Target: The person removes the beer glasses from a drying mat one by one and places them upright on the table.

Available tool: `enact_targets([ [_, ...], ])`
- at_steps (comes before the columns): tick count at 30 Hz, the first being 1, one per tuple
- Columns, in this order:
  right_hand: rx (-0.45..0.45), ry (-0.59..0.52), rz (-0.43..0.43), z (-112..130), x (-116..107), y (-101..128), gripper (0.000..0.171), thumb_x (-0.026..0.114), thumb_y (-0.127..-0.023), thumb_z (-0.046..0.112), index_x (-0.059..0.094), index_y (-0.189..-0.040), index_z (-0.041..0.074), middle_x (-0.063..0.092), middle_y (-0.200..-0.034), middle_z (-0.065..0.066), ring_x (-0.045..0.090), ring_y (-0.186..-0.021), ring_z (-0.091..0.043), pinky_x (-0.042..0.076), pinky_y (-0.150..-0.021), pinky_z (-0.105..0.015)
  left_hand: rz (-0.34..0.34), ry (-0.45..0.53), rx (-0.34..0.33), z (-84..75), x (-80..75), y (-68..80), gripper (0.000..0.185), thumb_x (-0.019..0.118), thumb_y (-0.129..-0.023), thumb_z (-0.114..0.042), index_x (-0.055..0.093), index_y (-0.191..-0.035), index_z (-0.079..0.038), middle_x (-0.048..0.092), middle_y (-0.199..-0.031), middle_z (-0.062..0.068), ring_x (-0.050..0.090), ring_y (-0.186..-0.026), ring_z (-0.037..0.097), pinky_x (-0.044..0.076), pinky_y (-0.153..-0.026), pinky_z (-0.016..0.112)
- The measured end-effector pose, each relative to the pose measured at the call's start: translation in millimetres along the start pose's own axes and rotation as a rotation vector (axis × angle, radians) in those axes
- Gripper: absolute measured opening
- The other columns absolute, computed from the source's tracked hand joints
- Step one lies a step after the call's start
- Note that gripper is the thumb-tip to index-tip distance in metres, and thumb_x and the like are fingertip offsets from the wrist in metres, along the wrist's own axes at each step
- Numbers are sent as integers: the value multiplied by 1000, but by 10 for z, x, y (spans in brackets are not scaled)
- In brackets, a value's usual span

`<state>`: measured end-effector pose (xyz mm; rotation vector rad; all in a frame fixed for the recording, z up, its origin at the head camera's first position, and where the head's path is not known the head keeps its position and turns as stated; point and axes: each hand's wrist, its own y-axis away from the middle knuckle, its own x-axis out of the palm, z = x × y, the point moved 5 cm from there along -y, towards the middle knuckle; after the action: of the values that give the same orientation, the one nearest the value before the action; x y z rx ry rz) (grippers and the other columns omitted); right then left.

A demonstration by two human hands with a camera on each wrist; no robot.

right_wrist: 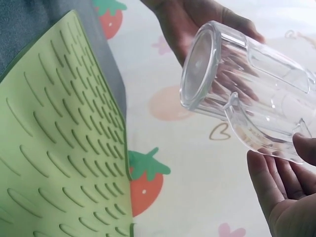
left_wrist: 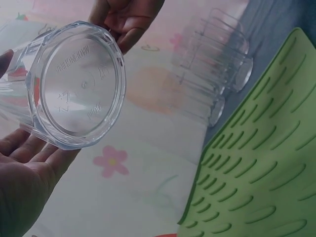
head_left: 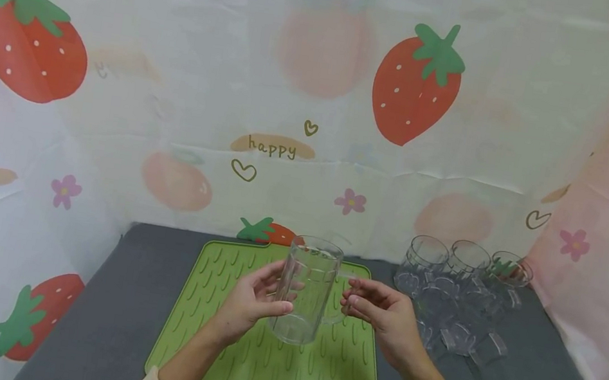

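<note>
A clear faceted mug [head_left: 305,297] is held slightly tilted above the green mat [head_left: 337,376]. My left hand [head_left: 249,302] grips the body of the mug from the left, thumb across the front and fingers behind. On the other side, my right hand [head_left: 387,315] pinches the handle between thumb and fingers. The left wrist view shows the round base of the mug [left_wrist: 81,89] with raised lettering. In the right wrist view the handle [right_wrist: 247,136] lies between the right thumb and fingertips.
Several more clear mugs [head_left: 468,265] stand clustered on the grey tabletop [head_left: 99,317] to the right of the mat. Strawberry-patterned cloth [head_left: 195,97] hangs behind the table and along both sides. The mat has rows of raised ridges.
</note>
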<state>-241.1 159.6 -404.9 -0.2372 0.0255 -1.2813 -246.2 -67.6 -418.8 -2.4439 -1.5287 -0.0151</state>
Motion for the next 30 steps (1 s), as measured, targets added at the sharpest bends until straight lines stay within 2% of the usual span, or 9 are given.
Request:
enact_targets([
  [3,-19,15,7,3,-3,6,22,65,-91,2,67,-113,4,72,-96,6,71,-90,-8,60,-77,-28,7,-3,4,0,-3,6,79,75,-84,-8,33,-149,3,40,-146,31,61,-121,20,55,-94,29],
  [7,-56,21,28,31,10,9,24,65,-91,1,70,-108,16,73,-93,5,72,-86,-9,61,-74,-28,25,-1,16,-16,-6,18,78,75,-84,-10,33,-148,4,44,-145,29,62,-119,16,54,-95,32],
  [10,-98,32,36,82,25,14,27,64,-91,-1,71,-108,18,74,-94,4,73,-87,-9,61,-74,-28,39,-1,20,-39,-7,22,78,75,-83,-8,34,-148,3,46,-144,27,61,-120,15,52,-99,34],
  [15,-185,116,28,202,25,62,25,64,-90,-3,70,-111,9,74,-94,4,73,-86,-10,61,-72,-30,66,-48,33,-88,9,31,78,76,-83,-8,34,-148,0,44,-147,25,56,-128,24,50,-102,32],
  [18,-261,200,12,297,17,109,25,65,-88,-6,70,-111,2,74,-93,7,73,-85,-9,61,-71,-30,80,-109,61,-128,33,39,78,76,-83,-9,35,-148,-2,43,-148,23,52,-132,28,48,-103,29],
  [22,-402,251,10,415,20,150,27,65,-85,-13,69,-110,-5,73,-95,5,72,-85,-7,60,-70,-27,94,-176,105,-190,67,46,74,74,-85,-8,37,-148,-3,45,-147,21,50,-134,25,47,-104,25],
  [24,-452,271,7,458,14,163,28,64,-83,-15,69,-109,-5,73,-96,5,72,-85,-6,60,-70,-26,104,-180,127,-215,82,48,72,73,-86,-7,36,-148,-2,45,-147,23,51,-132,18,47,-103,24],
  [27,-487,298,-20,497,-24,178,28,64,-82,-18,68,-109,-8,73,-96,6,71,-85,-5,59,-69,-24,103,-190,143,-231,78,61,69,72,-87,-6,37,-147,0,44,-147,25,53,-129,11,48,-103,25],
  [30,-500,320,-60,536,-94,191,27,64,-82,-19,65,-108,-14,73,-96,7,71,-86,-5,59,-71,-22,101,-207,145,-224,47,86,66,70,-88,-6,39,-146,-1,43,-148,23,52,-131,18,48,-104,29],
])
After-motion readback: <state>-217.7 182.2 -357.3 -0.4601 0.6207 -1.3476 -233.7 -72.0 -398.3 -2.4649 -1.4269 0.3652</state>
